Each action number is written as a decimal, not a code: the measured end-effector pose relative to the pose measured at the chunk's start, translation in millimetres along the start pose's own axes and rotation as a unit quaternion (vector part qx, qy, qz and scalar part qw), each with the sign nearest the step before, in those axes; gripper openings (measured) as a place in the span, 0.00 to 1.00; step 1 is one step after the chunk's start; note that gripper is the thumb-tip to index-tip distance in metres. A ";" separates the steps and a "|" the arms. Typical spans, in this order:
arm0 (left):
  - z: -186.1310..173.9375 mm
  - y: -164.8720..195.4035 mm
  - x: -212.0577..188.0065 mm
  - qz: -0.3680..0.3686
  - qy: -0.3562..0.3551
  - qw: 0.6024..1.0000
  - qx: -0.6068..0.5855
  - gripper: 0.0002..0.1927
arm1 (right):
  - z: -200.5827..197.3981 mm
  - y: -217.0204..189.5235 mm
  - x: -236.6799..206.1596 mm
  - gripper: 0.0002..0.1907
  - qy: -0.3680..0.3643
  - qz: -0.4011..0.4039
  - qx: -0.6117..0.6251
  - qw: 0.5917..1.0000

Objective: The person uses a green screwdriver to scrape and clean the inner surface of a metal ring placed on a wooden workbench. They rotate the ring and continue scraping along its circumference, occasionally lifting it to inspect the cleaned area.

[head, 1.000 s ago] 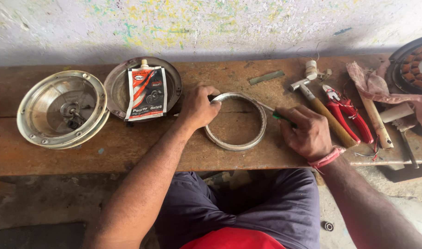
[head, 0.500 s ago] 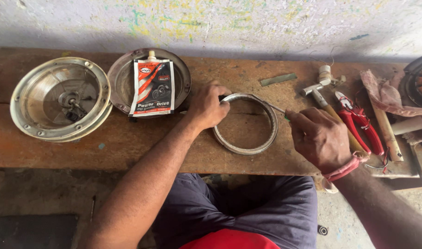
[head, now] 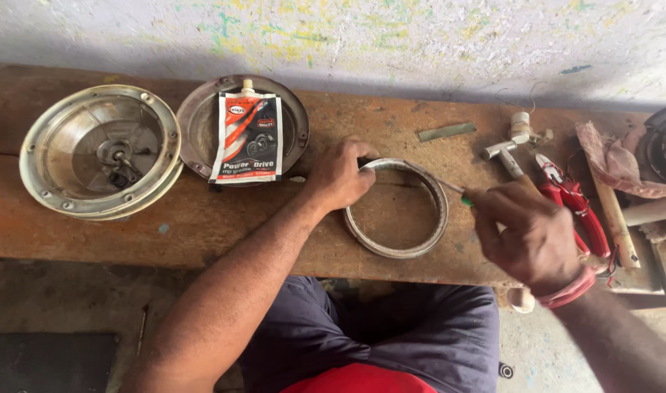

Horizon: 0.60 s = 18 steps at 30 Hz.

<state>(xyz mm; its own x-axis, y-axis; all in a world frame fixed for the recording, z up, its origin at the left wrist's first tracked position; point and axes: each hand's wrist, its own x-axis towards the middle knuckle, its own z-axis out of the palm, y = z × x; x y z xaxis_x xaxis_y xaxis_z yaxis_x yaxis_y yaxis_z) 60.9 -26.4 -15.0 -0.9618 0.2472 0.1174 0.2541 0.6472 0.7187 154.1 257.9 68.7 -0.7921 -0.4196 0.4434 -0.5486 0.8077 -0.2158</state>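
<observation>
At a worn wooden bench (head: 202, 225) set against a paint-flecked wall (head: 362, 36), we saw a seated person at work on a flat metal ring (head: 395, 247) that lay on the planks in front of them, between their two hands. The left hand (head: 342, 175) rested on the ring's upper left edge, its fingers curled together and pressed down over the rim, holding it against the wood. The right hand (head: 526, 236), a red band (head: 566, 291) at the wrist, was closed around the green handle of a thin screwdriver (head: 449, 185), fingers bunched tight about it; the slim shaft ran up and left across the ring's upper right rim, though we could not tell whether the tip touched the metal. To the left stood a shallow round metal housing (head: 100, 156), open side up, and beside it a darker round cover plate (head: 202, 124) with a printed grease sachet (head: 247, 138) lying on it. To the right, just behind the right hand, lay red-handled pliers (head: 573, 204), a hammer (head: 508, 149) and a crumpled pinkish rag (head: 617, 167).
</observation>
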 end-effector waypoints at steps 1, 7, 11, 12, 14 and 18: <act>0.6 -0.4 -0.7 0.002 -0.002 1.000 0.003 0.14 | 4.5 -4.4 -6.0 0.11 0.011 -0.004 -0.014 1.000; 1.1 -2.3 -1.0 0.021 -0.001 1.000 0.009 0.15 | 7.5 -18.4 -9.0 0.13 0.041 -0.011 -0.055 0.998; -0.6 -2.1 1.8 0.009 -0.021 1.000 0.017 0.15 | 16.7 -16.1 5.6 0.11 0.037 -0.043 -0.048 0.997; -0.2 -1.6 2.0 -0.004 -0.035 0.999 0.015 0.15 | 19.7 -14.1 10.5 0.10 0.033 -0.059 -0.041 0.997; -1.4 0.5 1.5 0.013 -0.019 1.000 0.015 0.15 | 19.8 -11.9 16.9 0.10 0.036 -0.082 -0.027 0.996; -1.3 0.6 -0.6 0.006 -0.027 1.000 0.009 0.16 | 4.1 -6.4 17.7 0.09 0.020 -0.069 -0.048 0.996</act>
<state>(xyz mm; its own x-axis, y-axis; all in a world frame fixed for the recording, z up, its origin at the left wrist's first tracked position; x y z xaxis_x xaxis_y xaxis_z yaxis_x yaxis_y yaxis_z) 61.4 -27.1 -13.8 -0.9520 0.2931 0.0880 0.2675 0.6571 0.7047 142.5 243.6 74.3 -0.6986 -0.5136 0.4981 -0.6213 0.7808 -0.0663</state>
